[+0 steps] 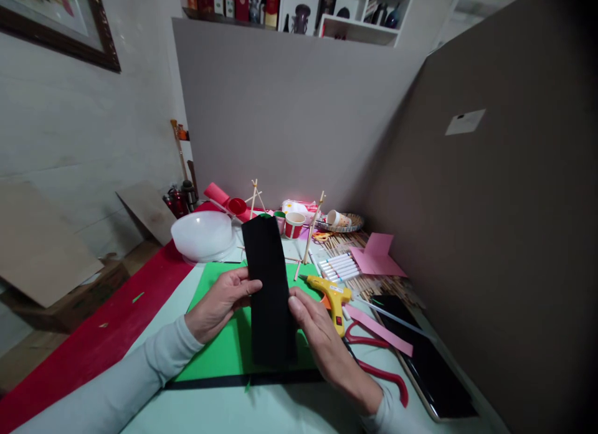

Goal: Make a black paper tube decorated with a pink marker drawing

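Observation:
Upright between my hands is a long black strip (270, 297), which looks like paper or card, slightly bent near its top. My left hand (224, 300) pinches its left edge between thumb and fingers. On the opposite edge, my right hand (315, 325) grips the strip lower down. Beneath it lies a green sheet (219, 347) with a dark band along its near edge. A yellow glue gun (332, 295) rests just right of my right hand, beside red-handled scissors (385, 375) and a pink paper strip (383, 331).
A black tablet-like device (427, 359) lies at the right. Behind it are white markers (339, 268) and folded pink card (377, 256). A translucent bowl (202, 236) stands at the left. Paper cups (294, 225) and stick frames (314, 228) stand farther back, before a grey partition (289, 110).

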Motion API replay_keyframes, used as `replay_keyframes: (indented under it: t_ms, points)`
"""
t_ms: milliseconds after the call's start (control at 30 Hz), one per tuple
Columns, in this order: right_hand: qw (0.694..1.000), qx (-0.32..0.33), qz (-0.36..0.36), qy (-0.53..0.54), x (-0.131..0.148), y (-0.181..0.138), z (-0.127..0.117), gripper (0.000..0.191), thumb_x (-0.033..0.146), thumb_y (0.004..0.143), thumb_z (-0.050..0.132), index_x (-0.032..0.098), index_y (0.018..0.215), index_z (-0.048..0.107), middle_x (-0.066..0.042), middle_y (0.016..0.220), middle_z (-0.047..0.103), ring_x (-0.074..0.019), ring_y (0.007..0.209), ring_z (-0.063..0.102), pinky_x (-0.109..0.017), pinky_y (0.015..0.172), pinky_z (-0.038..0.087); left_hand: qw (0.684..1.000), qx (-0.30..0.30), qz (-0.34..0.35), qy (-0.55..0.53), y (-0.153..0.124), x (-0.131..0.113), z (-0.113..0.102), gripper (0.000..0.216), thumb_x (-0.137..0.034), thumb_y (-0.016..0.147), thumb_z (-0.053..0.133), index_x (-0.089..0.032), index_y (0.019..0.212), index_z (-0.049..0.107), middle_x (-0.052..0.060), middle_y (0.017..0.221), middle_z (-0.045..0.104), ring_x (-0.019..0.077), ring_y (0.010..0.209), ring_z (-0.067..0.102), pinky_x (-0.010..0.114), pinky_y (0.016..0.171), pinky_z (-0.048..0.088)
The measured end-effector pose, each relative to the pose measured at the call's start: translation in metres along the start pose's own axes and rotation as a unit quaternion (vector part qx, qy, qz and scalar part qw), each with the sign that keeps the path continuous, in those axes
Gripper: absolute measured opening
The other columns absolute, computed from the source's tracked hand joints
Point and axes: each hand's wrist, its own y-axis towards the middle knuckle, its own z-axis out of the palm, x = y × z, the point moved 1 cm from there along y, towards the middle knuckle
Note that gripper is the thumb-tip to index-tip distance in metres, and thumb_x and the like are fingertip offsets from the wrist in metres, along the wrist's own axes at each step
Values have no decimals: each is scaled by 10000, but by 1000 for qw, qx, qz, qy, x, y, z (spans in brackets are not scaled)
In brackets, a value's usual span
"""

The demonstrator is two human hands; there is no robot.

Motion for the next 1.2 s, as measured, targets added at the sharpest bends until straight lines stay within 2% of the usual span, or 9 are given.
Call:
replay_keyframes:
  t_ms: [133, 267, 400, 500, 600, 767, 867, 1000, 1200]
  points:
    - [998, -29, -50, -32, 6, 0, 0, 334, 321, 1079, 379, 251, 825, 584, -11, 750, 673, -163, 680, 653, -259, 621, 536, 999, 10, -19, -35, 2, 3, 0, 572, -416, 576, 1003, -160, 1038, 784, 78, 924, 805, 178, 759, 729, 255, 714, 595]
    - [982, -96, -114, -120, 2, 2, 3, 290, 196, 1014, 427, 250, 729, 439, 66, 549, 435, -116, 439, 456, -254, 444, 352, 998, -14, -15, -55, -2, 5, 2, 555, -490, 662, 947, -190, 1087, 754, 70, 1015, 796, 209, 901, 736, 271, 764, 590]
    - [969, -133, -130, -163, -5, 4, 7, 225, 170, 954, 440, 241, 741, 454, 78, 538, 365, -117, 413, 356, -296, 462, 260, 998, -32, 20, -45, -18, 0, 14, 706, -655, 734, 828, -230, 1277, 680, 85, 1152, 771, 305, 1119, 700, 359, 821, 585]
    - [962, -133, -143, -188, -5, 3, 10, 224, 169, 941, 438, 233, 732, 485, 79, 532, 338, -117, 418, 324, -306, 476, 217, 995, -31, 74, 61, -28, -5, 27, 660, -491, 725, 891, -221, 1288, 677, 79, 1236, 755, 327, 1241, 645, 386, 991, 533]
    - [962, -124, -148, -193, -1, 2, 7, 229, 181, 937, 435, 237, 718, 474, 80, 538, 331, -112, 425, 311, -296, 479, 220, 989, -87, 48, 111, -28, -6, 29, 502, -337, 654, 936, -181, 1092, 747, 77, 1125, 793, 346, 1180, 676, 400, 1012, 531]
    - [991, -91, 1, -95, -7, 13, -12, 279, 256, 966, 426, 251, 689, 393, 57, 571, 396, -121, 490, 424, -257, 496, 314, 993, -111, -34, 26, -23, -9, 10, 498, -313, 638, 909, -143, 1081, 757, 119, 996, 819, 373, 983, 761, 495, 887, 618]
    - [995, -84, 46, -39, -16, 23, -12, 264, 335, 977, 448, 239, 735, 493, 17, 665, 528, -161, 618, 537, -269, 584, 411, 994, -106, -27, -3, -26, -11, -2, 516, -217, 640, 913, -146, 1128, 759, 126, 1096, 813, 359, 1064, 753, 486, 974, 607]
    - [996, -67, 56, 33, -12, 37, -1, 246, 449, 997, 479, 246, 996, 618, -49, 991, 680, -234, 967, 631, -331, 847, 474, 995, -84, -52, 16, -37, -5, -14, 580, -177, 681, 903, -176, 1236, 733, 118, 1237, 780, 349, 1189, 713, 464, 1052, 580]
    - [977, -106, 36, 184, -3, 66, 7, 348, 402, 1049, 419, 223, 758, 484, 7, 776, 512, -152, 726, 486, -271, 701, 419, 989, -62, -134, 4, -47, -3, -21, 848, -186, 603, 942, -221, 1396, 644, 126, 1209, 789, 396, 1156, 726, 514, 992, 611]
